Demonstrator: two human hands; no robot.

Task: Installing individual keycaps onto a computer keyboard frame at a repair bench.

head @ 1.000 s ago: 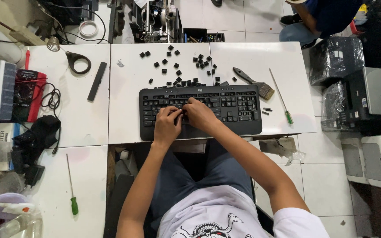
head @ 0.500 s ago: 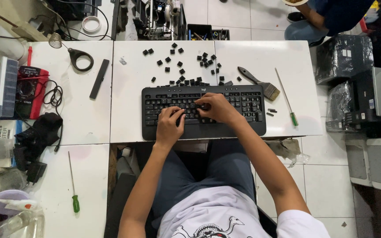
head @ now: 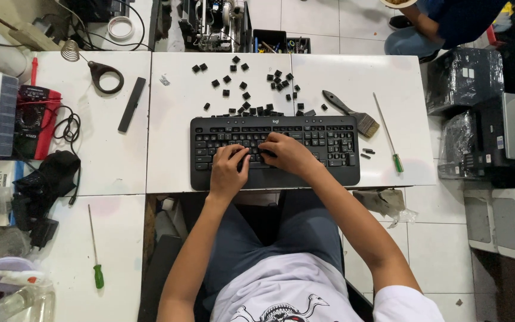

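Left hand (head: 229, 170): fingers curled down onto the keys at the middle of the black keyboard (head: 275, 152), tips pressed on the key rows. Whether a loose keycap sits pinched under them, cannot tell; the view is too small at that spot. Right hand (head: 287, 154): just beside the left, almost touching it, fingers bent and resting on the keys slightly farther up the board; nothing visibly gripped.

Keyboard lies flat at the near edge of the white tabletop (head: 174, 137), long side parallel to that edge, palm rest toward the person.

Beyond the keyboard: loose black keycaps (head: 251, 89) scattered over the tabletop, a few touching the keyboard's far edge. Right of them, a paintbrush (head: 353, 114) lies at an angle, bristles near the keyboard's far right corner. A green-handled screwdriver (head: 388, 137) lies just past the brush, handle toward the person.

Left section of tabletop: a black flat bar (head: 132, 104), a black ring-shaped tool (head: 105, 76), a red multimeter (head: 34, 122) with leads. A second green-handled screwdriver (head: 94, 250) lies on the lower-left surface.

Another person (head: 442, 24) crouches on the tiled floor at upper right.
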